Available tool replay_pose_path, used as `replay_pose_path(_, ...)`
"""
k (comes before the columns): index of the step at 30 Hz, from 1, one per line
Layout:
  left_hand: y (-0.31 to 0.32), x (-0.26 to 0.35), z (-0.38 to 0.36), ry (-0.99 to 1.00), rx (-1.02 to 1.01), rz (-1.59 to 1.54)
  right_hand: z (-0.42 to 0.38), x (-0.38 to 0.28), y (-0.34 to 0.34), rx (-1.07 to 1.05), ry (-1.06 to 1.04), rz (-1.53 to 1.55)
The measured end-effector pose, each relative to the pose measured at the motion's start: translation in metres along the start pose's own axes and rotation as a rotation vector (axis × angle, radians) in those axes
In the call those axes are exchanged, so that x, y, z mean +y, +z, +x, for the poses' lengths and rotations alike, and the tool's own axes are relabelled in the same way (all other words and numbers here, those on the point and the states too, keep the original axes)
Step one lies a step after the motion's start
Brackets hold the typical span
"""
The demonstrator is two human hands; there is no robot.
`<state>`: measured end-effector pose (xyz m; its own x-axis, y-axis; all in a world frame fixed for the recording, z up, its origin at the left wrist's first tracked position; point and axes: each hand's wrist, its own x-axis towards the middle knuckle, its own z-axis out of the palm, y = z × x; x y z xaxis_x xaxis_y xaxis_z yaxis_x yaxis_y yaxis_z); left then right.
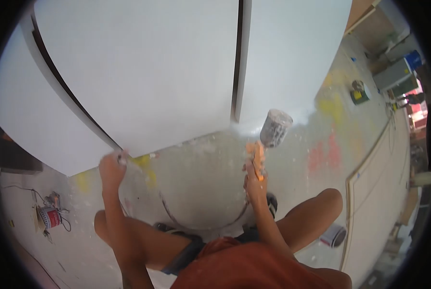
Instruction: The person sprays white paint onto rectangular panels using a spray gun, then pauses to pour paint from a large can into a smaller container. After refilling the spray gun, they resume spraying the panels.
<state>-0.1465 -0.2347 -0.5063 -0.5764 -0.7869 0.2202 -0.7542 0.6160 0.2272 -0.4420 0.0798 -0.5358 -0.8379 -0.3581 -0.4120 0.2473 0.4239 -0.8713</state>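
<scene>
My right hand (255,179) is wrapped round the handle of an orange spray gun (257,156). A paint-smeared cup (276,128) sits on the gun, close to the lower edge of a white panel (143,72). My left hand (113,169) is closed at the panel's lower left corner, beside a dark gap. A small greyish bit shows at its fingers, but what they grip is not clear. Pale, blurred white lies round the panel's bottom edge near the cup. A dark hose (177,222) curves along the floor between my legs.
At the left stands a red and white can (50,217) with cords round it. Another can (333,236) lies right of my knee. A green can (358,94) stands farther off. Long pale boards (369,180) lie at the right. The floor (186,176) has yellow and red paint stains.
</scene>
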Motion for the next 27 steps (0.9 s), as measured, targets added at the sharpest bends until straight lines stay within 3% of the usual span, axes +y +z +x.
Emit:
replay_pose_path(2, 0.007, -0.007, 0.035, -0.017, -0.051, -0.143, -0.005, 0.01, 0.027, 0.102, -0.024, -0.068)
replay_pose_path(4, 0.019, -0.024, 0.045, 0.107, -0.085, -0.296, -0.019, 0.004, 0.054, 0.148, 0.032, -0.112)
replay_pose_path(13, 0.053, -0.041, 0.051, 0.11, -0.016, -0.543, -0.071, 0.004, 0.096, 0.301, -0.231, -0.227)
replay_pose_path(16, 0.05, -0.039, 0.049, 0.102, -0.077, -0.589, -0.065, 0.005, 0.104, 0.321, -0.351, -0.113)
replay_pose_path(18, 0.05, -0.041, 0.051, 0.121, -0.068, -0.578, -0.053, 0.007, 0.108, 0.315, -0.195, -0.258)
replay_pose_path(25, 0.051, -0.045, 0.052, 0.156, -0.063, -0.605, -0.06, 0.006, 0.114, 0.345, -0.242, -0.265)
replay_pose_path(27, 0.05, -0.046, 0.051, 0.146, -0.038, -0.617, -0.065, 0.002, 0.116, 0.342, -0.404, -0.123)
